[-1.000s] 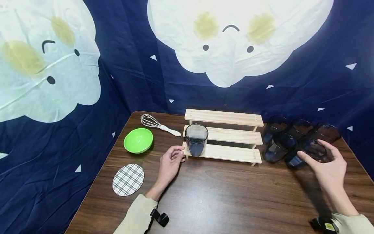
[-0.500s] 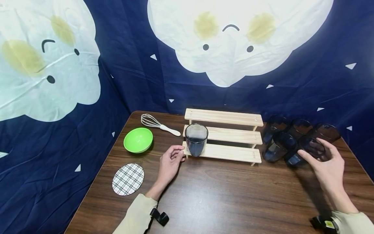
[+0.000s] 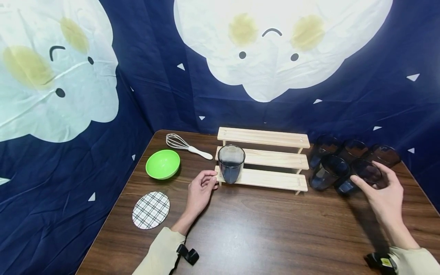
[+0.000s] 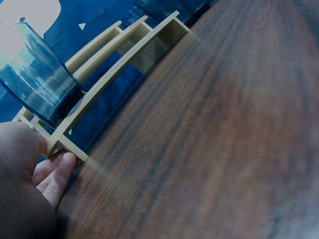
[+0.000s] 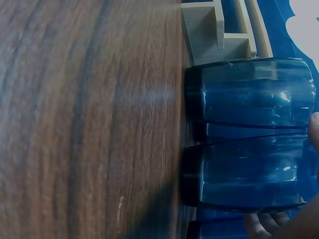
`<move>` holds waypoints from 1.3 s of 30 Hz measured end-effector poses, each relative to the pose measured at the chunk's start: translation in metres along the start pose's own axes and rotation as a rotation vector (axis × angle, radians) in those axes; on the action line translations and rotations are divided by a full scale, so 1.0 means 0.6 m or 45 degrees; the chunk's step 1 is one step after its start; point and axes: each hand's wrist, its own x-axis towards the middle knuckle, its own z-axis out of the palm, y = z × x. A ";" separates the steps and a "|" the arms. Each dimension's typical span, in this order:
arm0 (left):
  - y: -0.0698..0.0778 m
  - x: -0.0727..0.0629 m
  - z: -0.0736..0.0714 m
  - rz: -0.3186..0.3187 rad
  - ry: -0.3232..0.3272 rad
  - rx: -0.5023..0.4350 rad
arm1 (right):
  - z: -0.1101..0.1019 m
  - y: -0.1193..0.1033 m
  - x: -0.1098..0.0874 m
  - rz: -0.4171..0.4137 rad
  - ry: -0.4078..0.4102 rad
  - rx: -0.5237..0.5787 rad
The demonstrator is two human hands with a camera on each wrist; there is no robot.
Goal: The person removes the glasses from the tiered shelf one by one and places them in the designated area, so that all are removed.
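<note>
My left hand [image 3: 200,193] pinches the left end of a three-tier wooden rack [image 3: 271,180], at its lowest step. In the left wrist view, the thumb side lies against the wooden end [image 4: 75,149], with fingertips below the step. One dark tinted glass [image 3: 231,170] stands upright on that step, just right of the hand. Over at the right, my right hand [image 3: 386,198] grips another dark glass [image 3: 347,187] near its rim, thumb on the near side. The right wrist view has this held glass [image 5: 249,172] standing on the table, close against a neighbouring glass [image 5: 249,94].
Several more dark glasses [image 3: 326,175] cluster between the rack and the table's right back corner. Left of the rack are a white whisk [image 3: 197,152], a green bowl [image 3: 162,165] and a checked round coaster [image 3: 151,210]. A blue cloth [image 3: 154,84] hangs behind the table.
My right hand has shifted slightly left, and the rim of the glass it grips has moved a little left too. The left hand and the rack stay where they were.
</note>
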 end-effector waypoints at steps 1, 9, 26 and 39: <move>0.000 0.000 0.000 0.001 0.001 0.000 | 0.000 0.000 0.000 -0.005 0.002 -0.018; -0.001 -0.001 0.000 -0.007 0.006 0.002 | -0.002 0.001 -0.001 0.015 -0.025 -0.052; -0.001 0.000 0.001 -0.009 0.002 -0.006 | -0.007 -0.020 -0.010 -0.071 0.020 -0.061; 0.001 0.000 0.001 -0.004 -0.001 -0.007 | 0.005 -0.053 -0.034 -0.300 0.115 0.077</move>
